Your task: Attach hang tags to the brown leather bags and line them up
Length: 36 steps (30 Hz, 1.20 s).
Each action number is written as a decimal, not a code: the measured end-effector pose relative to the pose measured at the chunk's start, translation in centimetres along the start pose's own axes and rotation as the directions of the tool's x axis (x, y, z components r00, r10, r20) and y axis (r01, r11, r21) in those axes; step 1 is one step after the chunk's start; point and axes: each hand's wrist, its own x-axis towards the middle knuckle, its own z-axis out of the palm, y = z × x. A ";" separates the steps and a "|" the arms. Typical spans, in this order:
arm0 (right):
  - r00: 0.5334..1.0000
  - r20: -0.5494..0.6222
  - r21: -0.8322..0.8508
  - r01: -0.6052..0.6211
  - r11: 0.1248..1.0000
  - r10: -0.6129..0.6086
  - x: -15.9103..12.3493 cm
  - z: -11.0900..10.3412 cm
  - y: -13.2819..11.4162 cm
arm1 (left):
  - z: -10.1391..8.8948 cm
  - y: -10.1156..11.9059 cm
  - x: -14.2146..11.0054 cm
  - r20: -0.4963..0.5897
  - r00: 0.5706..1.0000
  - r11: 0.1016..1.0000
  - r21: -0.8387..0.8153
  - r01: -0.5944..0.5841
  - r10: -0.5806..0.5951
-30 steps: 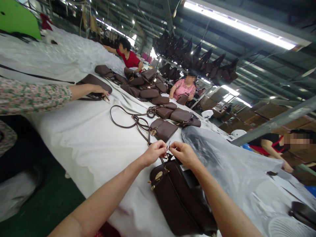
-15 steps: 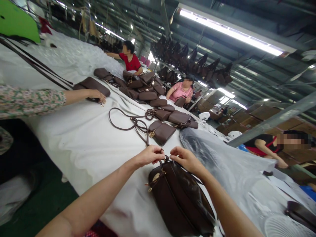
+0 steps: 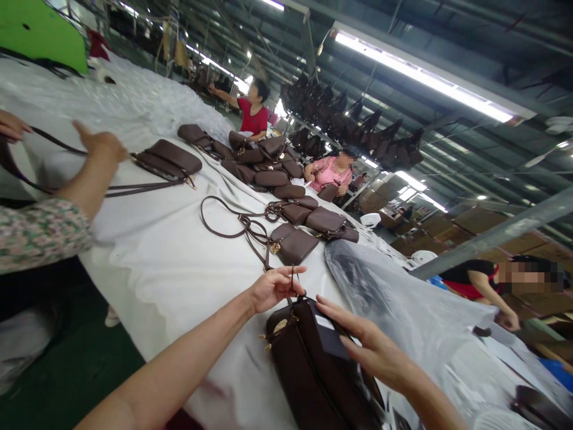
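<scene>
A dark brown handbag [image 3: 295, 358] lies in front of me, with a gold oval emblem and small zip pulls at its left end. My left hand [image 3: 275, 289] is at its top end, fingers bent around a thin dark cord loop [image 3: 293, 276]. My right hand [image 3: 371, 340] is stretched out over the bag's right side, fingers apart. Partly beneath its fingers is a dark hang tag [image 3: 329, 331] with a white strip, lying on the bag. Whether the fingers press on the tag I cannot tell. Glossy clear plastic shows lower on the bag.
Ahead on the white cloth [image 3: 179, 251] lie a small brown bag [image 3: 293, 242] with a looped strap and a pile of brown bags [image 3: 264, 161]. Clear plastic sheeting [image 3: 380, 292] spreads at right. At left, a co-worker's hand [image 3: 101, 143] is beside another bag [image 3: 168, 160]. Other people stand around the table.
My right hand has moved from the bag's top end down its side, and its fingers have straightened. The tag now shows on the bag. The co-worker's hand has moved left off their bag.
</scene>
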 end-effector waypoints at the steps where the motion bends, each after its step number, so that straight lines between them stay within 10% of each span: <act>1: 0.995 -0.100 0.005 -0.011 1.000 0.011 0.6 0.3 0.1 | -0.1 -0.4 0.1 -0.013 1.000 1.000 0.004 0.001 -0.001; 5: 0.888 -0.460 0.082 0.012 0.997 0.027 4.1 1.0 -0.9 | 0.1 -1.9 0.5 -0.092 0.996 1.000 0.002 -0.016 0.016; 9: 0.825 -0.559 0.002 0.107 0.994 -0.088 7.4 1.8 -3.0 | 0.3 -2.6 0.5 -0.145 0.988 0.990 -0.119 -0.077 0.060; 18: 0.954 -0.265 -0.755 -0.117 0.645 -0.137 9.1 2.5 -4.4 | -0.7 -1.5 0.0 -0.261 0.954 0.979 -0.101 -0.176 0.144; 23: 0.994 -0.112 -0.890 -0.104 0.443 0.010 10.6 2.1 -8.3 | -0.9 -1.4 -0.1 -0.279 0.931 0.969 0.138 -0.204 0.236; 28: 0.999 0.003 -0.905 -0.019 0.426 0.051 12.4 3.4 -10.6 | -1.3 -0.9 -0.4 -0.363 0.872 0.915 0.350 -0.200 0.329; 33: 0.999 -0.020 -0.883 -0.033 0.469 0.033 12.8 3.2 -9.5 | -1.1 2.6 -1.0 -0.161 0.931 0.689 0.715 -0.118 0.327; 36: 0.998 -0.057 -0.737 -0.055 0.674 0.018 11.2 2.9 -8.8 | -0.2 5.3 -1.5 -0.019 0.952 0.412 0.904 -0.115 0.306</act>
